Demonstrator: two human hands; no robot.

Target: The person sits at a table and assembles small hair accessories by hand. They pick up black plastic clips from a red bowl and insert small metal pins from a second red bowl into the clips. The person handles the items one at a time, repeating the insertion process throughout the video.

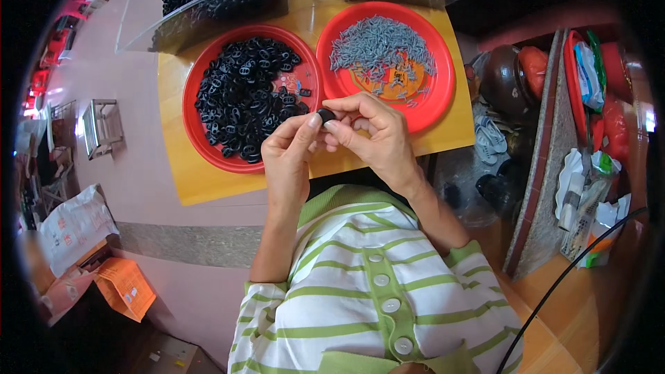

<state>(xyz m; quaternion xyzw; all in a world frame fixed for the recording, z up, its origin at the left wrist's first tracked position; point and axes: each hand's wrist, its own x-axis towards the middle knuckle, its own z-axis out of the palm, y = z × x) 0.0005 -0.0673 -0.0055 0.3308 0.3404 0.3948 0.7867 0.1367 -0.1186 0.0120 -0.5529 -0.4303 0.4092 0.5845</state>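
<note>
— Why were your hands so close together?
— My left hand pinched a small black plastic piece by thumb and forefinger, and my right hand closed its fingertips against it, above the table's near edge.
— And the red plates?
— The black pieces and the grey pins lay within reach.

Home piecework spot: parts-filled red plates, sandals, household clutter.
</note>
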